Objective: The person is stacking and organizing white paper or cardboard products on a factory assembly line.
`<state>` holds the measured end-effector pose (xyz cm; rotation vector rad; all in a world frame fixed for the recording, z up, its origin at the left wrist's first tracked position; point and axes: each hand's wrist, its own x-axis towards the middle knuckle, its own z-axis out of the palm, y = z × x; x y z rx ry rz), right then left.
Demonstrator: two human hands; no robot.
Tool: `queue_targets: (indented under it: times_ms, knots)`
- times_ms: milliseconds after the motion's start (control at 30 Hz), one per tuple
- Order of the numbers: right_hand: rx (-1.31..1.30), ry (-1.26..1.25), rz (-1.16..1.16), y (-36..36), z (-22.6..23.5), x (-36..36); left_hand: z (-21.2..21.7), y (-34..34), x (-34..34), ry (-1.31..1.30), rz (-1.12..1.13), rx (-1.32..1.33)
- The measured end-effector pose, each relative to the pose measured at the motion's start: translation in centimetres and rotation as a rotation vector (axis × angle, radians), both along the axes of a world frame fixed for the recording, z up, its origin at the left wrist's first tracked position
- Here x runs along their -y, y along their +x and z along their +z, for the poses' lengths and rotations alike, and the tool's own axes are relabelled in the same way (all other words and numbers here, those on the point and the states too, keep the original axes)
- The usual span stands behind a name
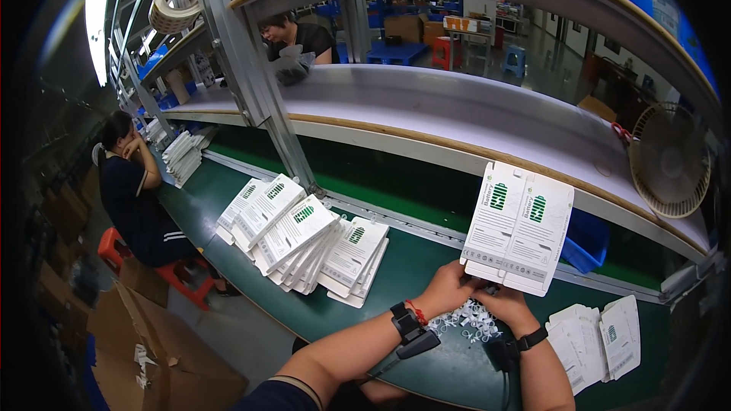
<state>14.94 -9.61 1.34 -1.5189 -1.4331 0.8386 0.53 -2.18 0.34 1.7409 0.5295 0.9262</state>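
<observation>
A flat white carton (518, 228) with green print stands tilted up in front of me, its printed panels facing me. My left hand (449, 289) is closed at its lower left edge, the fingertips partly hidden. Close beside it, my right hand (506, 306) is closed on the bottom edge, with its fingers mostly behind the card. Just below both hands lies a loose heap of small white plastic pieces (476, 323), too small to name surely. Similar white cartons lie in a fanned pile (293, 236) to the left, and more cartons (582, 346) lie to the right.
The green worktop (251, 289) runs under a white shelf (426, 103) on metal posts. A blue bin (585, 240) sits behind the raised carton; a fan (670, 160) is at right. One person (133, 190) sits at left, another (304, 38) beyond the shelf. An open cardboard box (164, 350) stands lower left.
</observation>
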Motion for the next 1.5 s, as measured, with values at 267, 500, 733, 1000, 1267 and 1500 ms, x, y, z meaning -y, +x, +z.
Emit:
queue_targets:
  times_ms: [267, 500, 733, 1000, 1267, 1500]
  knots:
    - [0.127, 0.108, -0.054, -0.3, -0.2, -0.2, 0.7, -0.3, 0.2, 0.126, 0.047, -0.03]
    - [0.016, 0.134, -0.026, 0.4, -2.8, -0.6, -0.5, -0.5, 0.0, -0.043, -0.03, 0.01]
    - [0.234, 0.213, 0.023, 0.6, -1.3, 0.1, -0.3, 0.0, 0.2, -0.012, -0.051, -0.009]
    - [0.193, 0.146, 0.012, 0.1, -1.6, 0.1, 0.6, -0.4, 0.5, -0.096, 0.036, -0.041]
    - [0.327, 0.107, -0.169, 1.3, -4.0, 0.8, 0.1, 0.0, 0.0, 0.042, 0.025, -0.015]
    - [0.382, 0.165, -0.189, 1.2, -3.8, 0.9, 0.3, -0.1, 0.0, 0.048, 0.016, 0.042]
